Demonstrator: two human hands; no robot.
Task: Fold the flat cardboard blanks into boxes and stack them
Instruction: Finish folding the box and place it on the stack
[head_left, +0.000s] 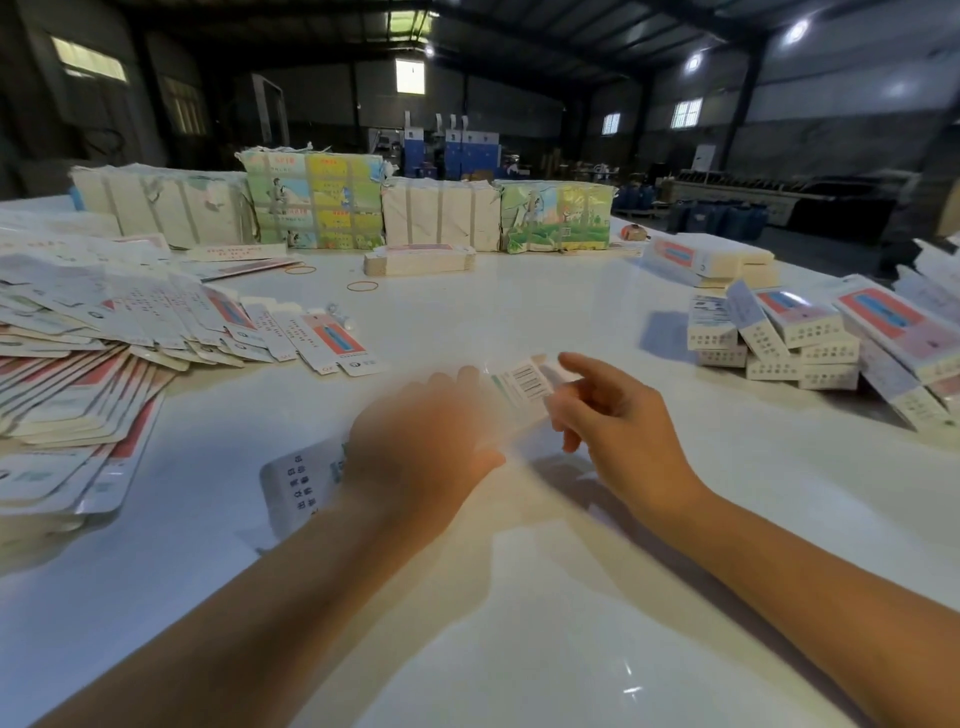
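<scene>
White cardboard box (511, 397) is held by both hands: blurry left hand (421, 441) wraps it, right hand (613, 421) pinches its end.

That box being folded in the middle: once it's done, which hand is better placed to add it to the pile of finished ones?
Probably the right hand. The finished boxes are piled on the table's right side, nearer that hand, which already touches the box at its barcode end. The left hand grips the other end, on the side of the flat blanks.
</scene>
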